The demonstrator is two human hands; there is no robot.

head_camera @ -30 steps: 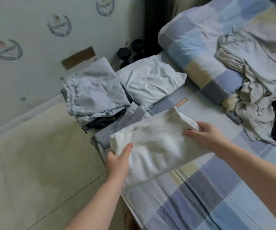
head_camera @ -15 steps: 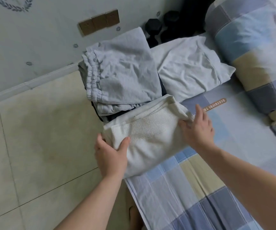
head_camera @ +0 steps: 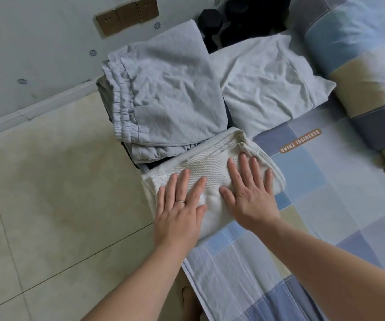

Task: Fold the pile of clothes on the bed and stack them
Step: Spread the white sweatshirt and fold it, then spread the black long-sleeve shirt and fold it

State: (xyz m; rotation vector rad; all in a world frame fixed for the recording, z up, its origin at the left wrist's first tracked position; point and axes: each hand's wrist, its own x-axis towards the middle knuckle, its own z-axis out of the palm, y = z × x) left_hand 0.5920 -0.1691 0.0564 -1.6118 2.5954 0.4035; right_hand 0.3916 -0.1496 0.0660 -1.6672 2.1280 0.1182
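A folded cream ribbed garment (head_camera: 212, 163) lies at the bed's near left corner. My left hand (head_camera: 180, 209) presses flat on its left part, fingers straight, a ring on one finger. My right hand (head_camera: 249, 191) presses flat on its right part. Just behind it a folded light grey pair of shorts (head_camera: 163, 89) tops a stack of darker folded clothes. To the right of that stack lies a folded white garment (head_camera: 270, 77).
The checked blue bedsheet (head_camera: 325, 205) carries a rolled checked quilt (head_camera: 360, 66) at the right. Cream floor tiles (head_camera: 48, 193) lie left of the bed edge. Black dumbbells (head_camera: 219, 24) stand by the wall, near brown wall sockets (head_camera: 126, 17).
Both hands let go of the cream garment's edges after setting it down beside the grey stack, and now lie flat on top of it. The view swung left, away from the unfolded pile.
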